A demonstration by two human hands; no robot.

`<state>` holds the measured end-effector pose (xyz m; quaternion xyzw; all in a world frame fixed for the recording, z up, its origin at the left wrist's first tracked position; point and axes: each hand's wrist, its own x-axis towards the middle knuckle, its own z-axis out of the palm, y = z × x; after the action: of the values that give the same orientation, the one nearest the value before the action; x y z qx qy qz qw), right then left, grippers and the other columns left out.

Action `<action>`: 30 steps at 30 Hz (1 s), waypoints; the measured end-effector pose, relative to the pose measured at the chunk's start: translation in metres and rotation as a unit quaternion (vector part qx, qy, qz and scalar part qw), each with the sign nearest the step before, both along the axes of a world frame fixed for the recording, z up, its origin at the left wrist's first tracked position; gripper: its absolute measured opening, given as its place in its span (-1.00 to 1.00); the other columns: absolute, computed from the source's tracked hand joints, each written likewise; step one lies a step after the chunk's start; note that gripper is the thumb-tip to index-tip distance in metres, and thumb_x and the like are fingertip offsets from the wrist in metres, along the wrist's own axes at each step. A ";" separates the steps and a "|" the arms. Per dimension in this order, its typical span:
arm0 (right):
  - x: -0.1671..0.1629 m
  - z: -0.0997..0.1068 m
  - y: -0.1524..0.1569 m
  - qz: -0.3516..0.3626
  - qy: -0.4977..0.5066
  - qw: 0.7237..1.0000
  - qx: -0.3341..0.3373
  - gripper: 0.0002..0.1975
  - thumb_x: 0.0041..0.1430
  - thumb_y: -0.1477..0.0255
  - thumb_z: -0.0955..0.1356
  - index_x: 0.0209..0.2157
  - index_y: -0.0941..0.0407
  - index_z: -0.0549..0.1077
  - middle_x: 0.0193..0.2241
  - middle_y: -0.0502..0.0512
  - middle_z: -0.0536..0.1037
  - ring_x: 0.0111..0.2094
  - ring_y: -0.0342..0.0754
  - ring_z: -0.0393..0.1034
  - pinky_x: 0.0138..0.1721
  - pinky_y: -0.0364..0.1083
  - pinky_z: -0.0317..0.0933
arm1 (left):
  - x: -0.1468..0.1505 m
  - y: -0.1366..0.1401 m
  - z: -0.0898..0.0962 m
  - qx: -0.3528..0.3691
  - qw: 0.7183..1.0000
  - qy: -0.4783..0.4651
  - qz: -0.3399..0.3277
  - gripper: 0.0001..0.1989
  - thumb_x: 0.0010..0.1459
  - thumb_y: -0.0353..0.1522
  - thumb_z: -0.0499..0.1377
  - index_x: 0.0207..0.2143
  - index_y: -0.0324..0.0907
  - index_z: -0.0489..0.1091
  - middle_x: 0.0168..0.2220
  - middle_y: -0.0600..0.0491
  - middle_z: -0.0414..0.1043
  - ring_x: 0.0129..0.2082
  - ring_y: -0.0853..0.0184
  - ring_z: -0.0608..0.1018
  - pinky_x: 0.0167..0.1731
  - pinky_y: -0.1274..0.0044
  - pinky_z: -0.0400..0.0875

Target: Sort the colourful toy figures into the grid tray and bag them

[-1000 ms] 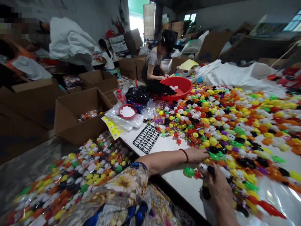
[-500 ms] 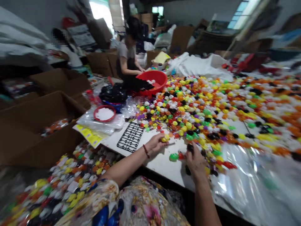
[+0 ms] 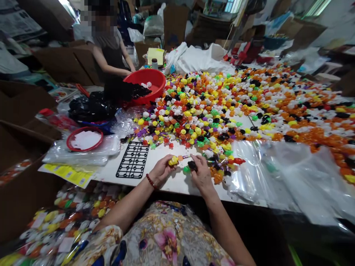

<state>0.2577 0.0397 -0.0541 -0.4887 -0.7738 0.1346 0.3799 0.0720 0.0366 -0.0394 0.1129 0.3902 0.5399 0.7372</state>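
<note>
My left hand (image 3: 161, 170), a red bead bracelet at its wrist, is closed on a small yellow plastic toy head (image 3: 173, 160). From that head a thin stick with an orange part (image 3: 180, 158) extends rightward to my right fingertips. My right hand (image 3: 202, 173) is closed around a black toy head (image 3: 192, 165); its thumb and finger meet the stick's far end. A green toy head (image 3: 186, 169) shows just left of the black one; whether it is held or lies on the table, I cannot tell. Both hands are over the white tabletop (image 3: 158, 151).
A large heap of coloured toy heads (image 3: 199, 122) covers the table. Left of my hands lie a black plastic grid (image 3: 132, 159) and a red basket of white slips (image 3: 84, 139). Clear bags (image 3: 257, 177) lie at right. Another person (image 3: 108, 55) sits by a red basin (image 3: 159, 83).
The view has swung to the right. My hands have come closer together, and my right fingers now meet the stick beside the yellow toy head.
</note>
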 end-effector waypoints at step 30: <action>0.024 -0.019 -0.004 -0.070 -0.013 0.997 0.010 -0.43 0.15 0.51 0.22 0.23 0.11 0.28 -0.11 0.24 0.48 -0.07 0.13 0.44 -0.10 0.07 0.44 | 0.046 0.142 0.045 0.322 0.771 0.550 0.001 -0.80 -0.06 -0.56 0.22 -0.38 -0.11 0.47 -0.25 -0.02 0.40 -0.08 0.14 0.43 0.13 0.36 0.22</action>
<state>0.2821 0.0359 -0.0731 -0.5393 -0.7441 0.0937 0.3830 0.1178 0.1787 0.0052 0.6206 0.5329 0.4804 0.3163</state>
